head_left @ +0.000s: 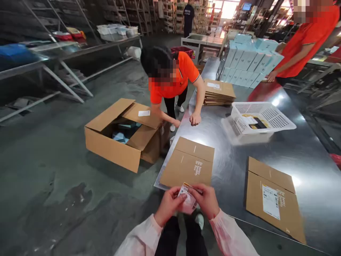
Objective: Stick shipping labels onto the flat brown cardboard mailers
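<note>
My left hand (168, 204) and my right hand (206, 200) together pinch a small printed label sheet (188, 197) close to my body, just below the near corner of the steel table (239, 160). A flattened cardboard box (188, 163) lies on the table right beyond my hands. A second flat box with a white shipping label (274, 199) lies to the right.
A person in an orange shirt (173, 78) bends over an open carton (125, 133) on the floor, one fist on the table. A white perforated basket (262, 117), a stack of flat cartons (218, 92) and pale blue boxes (250, 60) stand farther back. Another person in orange (306, 42) stands far right.
</note>
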